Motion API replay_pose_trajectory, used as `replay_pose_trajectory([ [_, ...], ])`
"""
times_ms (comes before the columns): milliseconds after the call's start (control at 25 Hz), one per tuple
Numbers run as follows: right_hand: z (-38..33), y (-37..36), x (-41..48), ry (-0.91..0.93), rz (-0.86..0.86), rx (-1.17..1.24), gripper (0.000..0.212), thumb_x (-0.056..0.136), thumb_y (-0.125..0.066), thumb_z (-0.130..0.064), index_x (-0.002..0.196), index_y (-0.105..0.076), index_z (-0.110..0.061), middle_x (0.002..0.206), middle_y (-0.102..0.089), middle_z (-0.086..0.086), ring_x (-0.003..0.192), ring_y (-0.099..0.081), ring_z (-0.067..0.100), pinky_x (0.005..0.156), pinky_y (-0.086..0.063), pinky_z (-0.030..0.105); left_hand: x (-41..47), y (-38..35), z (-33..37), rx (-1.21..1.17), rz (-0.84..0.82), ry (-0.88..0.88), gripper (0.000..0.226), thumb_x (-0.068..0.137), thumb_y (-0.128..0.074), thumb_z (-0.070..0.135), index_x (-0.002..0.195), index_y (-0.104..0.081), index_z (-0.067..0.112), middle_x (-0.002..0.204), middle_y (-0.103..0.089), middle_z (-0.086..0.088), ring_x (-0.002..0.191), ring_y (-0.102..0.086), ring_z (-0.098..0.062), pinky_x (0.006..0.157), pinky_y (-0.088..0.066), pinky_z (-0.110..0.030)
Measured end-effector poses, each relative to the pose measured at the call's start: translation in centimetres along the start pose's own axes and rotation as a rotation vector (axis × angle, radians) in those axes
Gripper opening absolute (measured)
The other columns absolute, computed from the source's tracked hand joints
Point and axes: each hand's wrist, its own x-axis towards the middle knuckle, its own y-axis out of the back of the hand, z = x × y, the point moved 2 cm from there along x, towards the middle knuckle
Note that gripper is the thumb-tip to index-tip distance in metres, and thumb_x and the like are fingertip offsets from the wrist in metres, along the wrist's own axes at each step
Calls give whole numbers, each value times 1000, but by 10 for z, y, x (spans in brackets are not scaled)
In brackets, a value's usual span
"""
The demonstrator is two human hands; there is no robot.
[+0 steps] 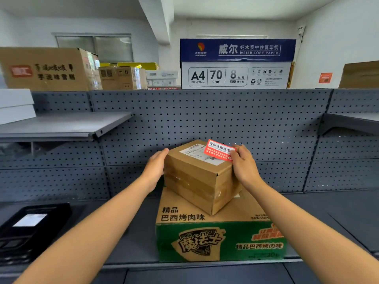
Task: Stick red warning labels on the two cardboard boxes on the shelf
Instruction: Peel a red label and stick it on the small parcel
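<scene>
left hand [156,162] on small box [196,177] edge | right hand [244,167] pinches red label [219,150]

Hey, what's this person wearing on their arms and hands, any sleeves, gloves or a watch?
Nothing visible. The left hand and right hand are ungloved, no rings showing; the left forearm and right forearm are uncovered to the frame's edge: no sleeves, watch or bracelet.

My head camera, the only view, looks forward and slightly down at the shelf [139,238], near enough that my left hand [155,165] sits at seven o'clock, right hand [244,167] at five.
</scene>
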Motion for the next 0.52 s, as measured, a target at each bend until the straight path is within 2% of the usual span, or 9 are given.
replay_pose_trajectory([
  [80, -3, -6, 7, -6, -1, 42, 29, 109, -40, -32, 126, -59, -19, 130, -62, 6, 121, -58, 23, 98, -50, 39, -17, 7, 5, 17, -3, -19, 21, 107, -46, 44, 119, -58, 32, 117, -64, 10, 109, -61, -9, 100, -47, -35],
  [160, -9, -10, 14, -4, 10, 50, 28, 110, -39, -30, 128, -58, -17, 121, -64, 1, 108, -61, 17, 84, -49, 31, -28, 15, 2, 119, 1, -53, 25, 103, -55, 44, 124, -59, 31, 124, -64, 8, 113, -60, -9, 98, -48, -33],
  [240, -10, -11, 23, 12, 10, 27, 27, 110, -40, -30, 126, -57, -17, 119, -65, 1, 107, -63, 18, 81, -49, 31, -36, 19, -5, 253, 8, -93, 44, 96, -67, 43, 136, -53, 31, 132, -61, 10, 122, -58, -12, 102, -49, -34],
  [360, -10, -7, 31, 20, -16, 44, 28, 110, -40, -31, 124, -56, -13, 119, -67, 4, 104, -64, 19, 77, -50, 32, -45, 14, -9, 318, 71, -101, 79, 87, -78, 43, 153, -37, 32, 142, -51, 10, 130, -51, -13, 108, -46, -37],
  [440, -10, 5, 32, 9, 4, 148, 24, 110, -40, -30, 116, -56, -13, 117, -67, 5, 104, -65, 20, 79, -53, 36, -49, 4, -9, 365, 110, -106, 90, 83, -80, 47, 157, -29, 37, 146, -46, 7, 134, -46, -15, 109, -45, -39],
  [520, -12, 21, 28, 16, 15, 244, 20, 108, -40, -28, 109, -56, -15, 117, -67, 4, 104, -64, 21, 88, -54, 47, -51, -11, -8, 424, 136, -128, 93, 80, -80, 53, 156, -26, 42, 149, -44, 3, 136, -44, -18, 112, -43, -45],
])
